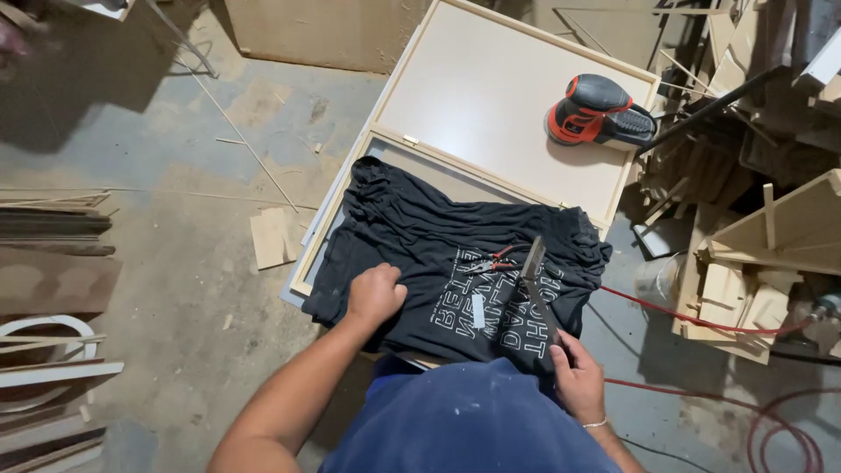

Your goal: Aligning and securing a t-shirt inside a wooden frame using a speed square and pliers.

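A dark T-shirt [420, 236] with pale printing lies spread over the near end of a long wooden panel [491, 88]. My left hand [375, 293] rests as a fist on the shirt's left part. My right hand [576, 377] grips the handle of a hammer [534, 280], whose head points away from me over the shirt. Red-handled pliers [492, 261] lie on the shirt just left of the hammer head. A small pale flat piece [477, 311] lies on the shirt below the pliers.
An orange and black electric sander [597, 111] sits on the panel's far right end. Stacked wood offcuts and frames [762, 254] crowd the right side. A red cable [701, 324] runs across the floor at right. Boards [53, 263] and scraps lie at left.
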